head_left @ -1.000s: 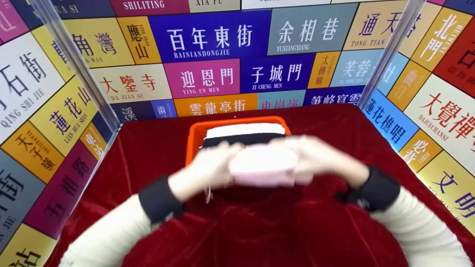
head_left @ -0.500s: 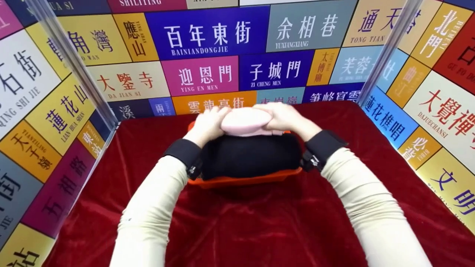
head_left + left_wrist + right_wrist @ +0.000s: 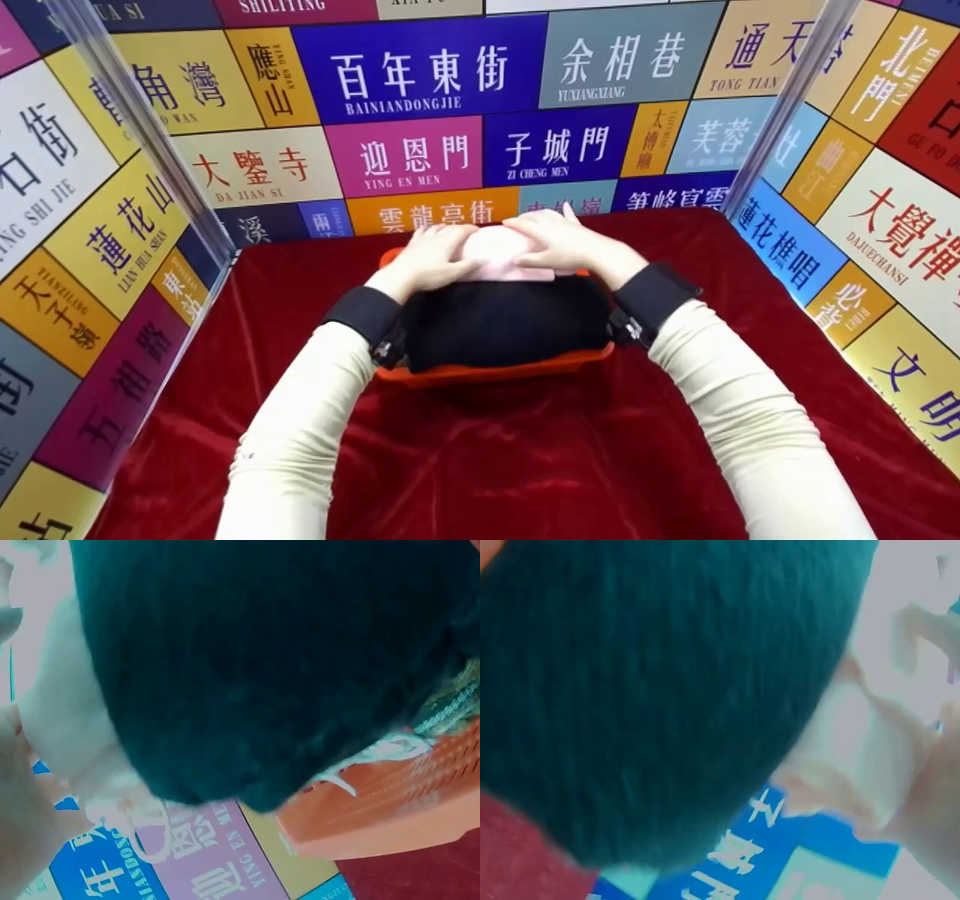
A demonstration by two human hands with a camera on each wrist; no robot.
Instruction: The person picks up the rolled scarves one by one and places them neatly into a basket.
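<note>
A pale pink folded cloth (image 3: 495, 249) lies on top of a thick black folded cloth (image 3: 510, 322), which bulges over the orange basket (image 3: 495, 373). My left hand (image 3: 429, 259) rests on the pink cloth's left end, its fingers laid over the top and its thumb toward the front. On the right end rests my right hand (image 3: 574, 244), fingers extended across the top with one lifted slightly. In the left wrist view, a frilly pink edge (image 3: 150, 840) hangs behind the black cloth. The black cloth fills much of both wrist views.
The basket stands on a dark red velvet cloth (image 3: 480, 465) near the back wall. Sign-printed panels (image 3: 420, 67) rise behind and on both sides, with clear corner posts (image 3: 169, 150). White strands (image 3: 375, 757) stick out at the basket's side.
Both hands have carried the pink cloth forward from before the basket onto the black cloth. In the last half second their grip has loosened and the hands have spread over it.
</note>
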